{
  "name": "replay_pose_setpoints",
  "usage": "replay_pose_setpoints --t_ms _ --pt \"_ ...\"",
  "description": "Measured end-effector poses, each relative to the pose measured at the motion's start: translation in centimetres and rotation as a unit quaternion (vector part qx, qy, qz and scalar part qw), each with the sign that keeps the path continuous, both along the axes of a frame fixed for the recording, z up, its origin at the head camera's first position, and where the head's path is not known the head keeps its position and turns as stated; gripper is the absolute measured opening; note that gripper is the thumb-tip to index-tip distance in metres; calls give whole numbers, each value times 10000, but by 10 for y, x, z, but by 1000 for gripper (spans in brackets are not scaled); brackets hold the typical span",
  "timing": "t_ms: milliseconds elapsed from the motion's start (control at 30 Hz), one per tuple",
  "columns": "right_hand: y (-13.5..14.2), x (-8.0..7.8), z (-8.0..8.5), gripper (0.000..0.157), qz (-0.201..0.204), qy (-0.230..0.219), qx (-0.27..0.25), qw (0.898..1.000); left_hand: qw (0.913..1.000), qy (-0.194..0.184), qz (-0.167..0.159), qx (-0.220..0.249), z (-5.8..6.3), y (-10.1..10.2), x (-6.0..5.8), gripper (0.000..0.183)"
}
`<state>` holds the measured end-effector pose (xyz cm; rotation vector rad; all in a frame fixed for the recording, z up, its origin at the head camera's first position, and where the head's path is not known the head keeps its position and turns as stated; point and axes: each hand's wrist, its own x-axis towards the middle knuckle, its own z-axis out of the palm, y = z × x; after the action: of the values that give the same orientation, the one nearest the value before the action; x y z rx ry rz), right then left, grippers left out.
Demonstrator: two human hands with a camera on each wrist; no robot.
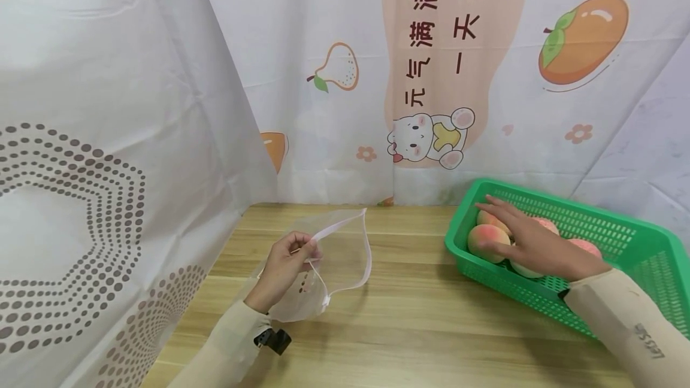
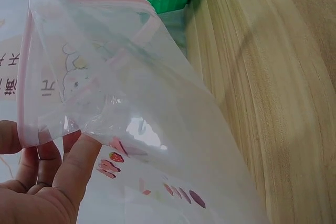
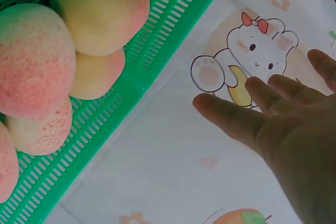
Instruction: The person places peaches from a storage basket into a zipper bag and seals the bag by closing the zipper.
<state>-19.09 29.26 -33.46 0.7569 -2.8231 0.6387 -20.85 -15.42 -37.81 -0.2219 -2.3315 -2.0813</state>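
Bag (image 1: 343, 259) near the left edge of the table (image 1: 409, 328), its opening pinched in my left grip (image 1: 286, 265), presumably to keep it parted; my right grip (image 1: 544, 244) hovers, spread, over peaches (image 1: 487, 244) bunched in the basket (image 1: 501, 280) by the far edge.

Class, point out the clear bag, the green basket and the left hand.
Clear bag (image 2: 157, 111): left wrist view, on its see-through side.
Green basket (image 1: 514, 288): head view, on its front wall.
Left hand (image 1: 281, 265): head view, on its back.

We pinch with the curled fingers (image 2: 77, 165) of our left hand (image 1: 283, 265) and hold our right hand (image 1: 541, 244) outstretched, palm down, its fingers spread.
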Motion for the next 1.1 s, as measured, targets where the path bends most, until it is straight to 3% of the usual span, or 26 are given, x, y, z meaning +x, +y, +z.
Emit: replay_pose_setpoints --t_ms 167,567,1100 --pt "8 -3 -1 72 -67 -28 -188 9998 10000 42 -29 -41 1 0 0 13" --pt "33 -5 3 73 -485 -838 -570 9937 9999 56 38 -121 1 2 0 10" --pt "66 -8 -10 74 -574 -483 -133 9971 10000 -13 35 16 1 2 2 11"
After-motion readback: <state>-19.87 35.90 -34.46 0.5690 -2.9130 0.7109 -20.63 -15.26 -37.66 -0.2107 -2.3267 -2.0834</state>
